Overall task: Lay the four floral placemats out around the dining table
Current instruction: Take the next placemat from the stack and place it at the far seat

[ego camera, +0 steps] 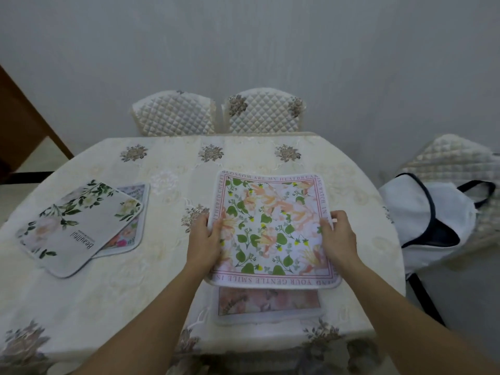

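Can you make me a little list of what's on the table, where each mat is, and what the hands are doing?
table: round, cream flowered cloth
held mat: pink-bordered mat, green leaves, peach flowers, lettering round its edge
left hand: grips that mat's left edge
right hand: grips its right edge
mat beneath: pale pink mat, partly covered, near the table's front edge
left pile: white mat with green leaves lying over a brighter mat
mats seen: four, in two overlapping pairs
chairs: two quilted chair backs behind the table
bag: white bag on the right
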{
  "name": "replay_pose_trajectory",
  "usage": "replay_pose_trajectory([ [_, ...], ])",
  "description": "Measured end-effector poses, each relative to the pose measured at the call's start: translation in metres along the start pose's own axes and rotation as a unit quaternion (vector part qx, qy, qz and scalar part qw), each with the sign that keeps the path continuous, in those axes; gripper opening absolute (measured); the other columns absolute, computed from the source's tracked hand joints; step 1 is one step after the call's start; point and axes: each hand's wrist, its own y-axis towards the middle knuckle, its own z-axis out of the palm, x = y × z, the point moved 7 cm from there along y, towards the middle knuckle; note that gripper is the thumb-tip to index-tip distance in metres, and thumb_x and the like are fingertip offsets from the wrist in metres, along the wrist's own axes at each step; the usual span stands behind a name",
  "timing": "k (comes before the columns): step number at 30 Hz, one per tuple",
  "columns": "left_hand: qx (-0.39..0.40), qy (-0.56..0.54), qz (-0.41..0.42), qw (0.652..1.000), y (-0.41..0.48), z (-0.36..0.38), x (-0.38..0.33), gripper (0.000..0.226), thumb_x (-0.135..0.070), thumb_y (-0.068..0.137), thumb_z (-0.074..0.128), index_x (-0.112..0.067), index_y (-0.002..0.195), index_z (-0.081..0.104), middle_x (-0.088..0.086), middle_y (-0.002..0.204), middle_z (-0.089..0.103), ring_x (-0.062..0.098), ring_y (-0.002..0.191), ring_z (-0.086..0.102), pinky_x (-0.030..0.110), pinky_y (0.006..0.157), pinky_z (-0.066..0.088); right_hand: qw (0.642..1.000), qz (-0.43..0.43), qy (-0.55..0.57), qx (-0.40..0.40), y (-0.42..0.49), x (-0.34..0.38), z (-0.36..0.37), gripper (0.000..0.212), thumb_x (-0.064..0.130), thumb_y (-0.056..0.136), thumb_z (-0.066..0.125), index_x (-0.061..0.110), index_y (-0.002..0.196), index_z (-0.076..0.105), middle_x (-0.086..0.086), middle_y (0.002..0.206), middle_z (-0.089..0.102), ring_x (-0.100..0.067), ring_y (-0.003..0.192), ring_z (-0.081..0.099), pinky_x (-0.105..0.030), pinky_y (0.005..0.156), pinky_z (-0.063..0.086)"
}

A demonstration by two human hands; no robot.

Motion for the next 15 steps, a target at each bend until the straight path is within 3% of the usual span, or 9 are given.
replay_pose_trajectory([
  [3,0.001,-0.008,-0.005,1.000,0.034,0.021,-0.002,0.018,-0.036,0.100,0.048,-0.019,0.098,0.053,0.000,0.093,0.066,0.018,0.084,0.066,0.043,0.070,0.056,1.000,0.011,0.005,0.009,0.041,0.000,0.011,0.017,0.025,0.101,0.042,0.015,0.114,0.049,-0.006,0.095,0.066,-0.021,0.077,0.061,-0.030,0.057,0.041],
  [6,-0.008,0.006,-0.006,1.000,0.071,0.041,-0.001,0.021,-0.032,0.101,0.047,-0.012,0.096,0.052,-0.001,0.084,0.062,0.013,0.073,0.063,0.019,0.055,0.048,0.999,0.023,0.013,0.026,0.089,-0.005,0.029,0.017,0.019,0.100,0.041,0.016,0.115,0.048,-0.006,0.096,0.065,-0.020,0.077,0.061,-0.028,0.056,0.041],
  [11,-0.009,0.011,0.006,1.000,0.150,0.085,0.008,0.021,-0.036,0.101,0.046,-0.017,0.091,0.050,0.006,0.082,0.064,0.027,0.071,0.063,0.043,0.058,0.051,0.999,0.014,0.018,0.023,0.179,-0.018,0.062,0.012,0.015,0.099,0.042,0.017,0.109,0.048,-0.003,0.089,0.064,-0.017,0.073,0.059,-0.028,0.055,0.040],
  [15,-0.010,0.013,0.019,1.000,0.215,0.119,0.012,0.020,-0.031,0.102,0.045,-0.014,0.093,0.050,0.002,0.082,0.062,0.019,0.070,0.060,0.029,0.052,0.046,1.000,0.000,0.007,0.027,0.246,-0.027,0.087,0.010,0.017,0.099,0.043,0.018,0.109,0.047,-0.006,0.093,0.066,-0.026,0.073,0.063,-0.030,0.054,0.040],
])
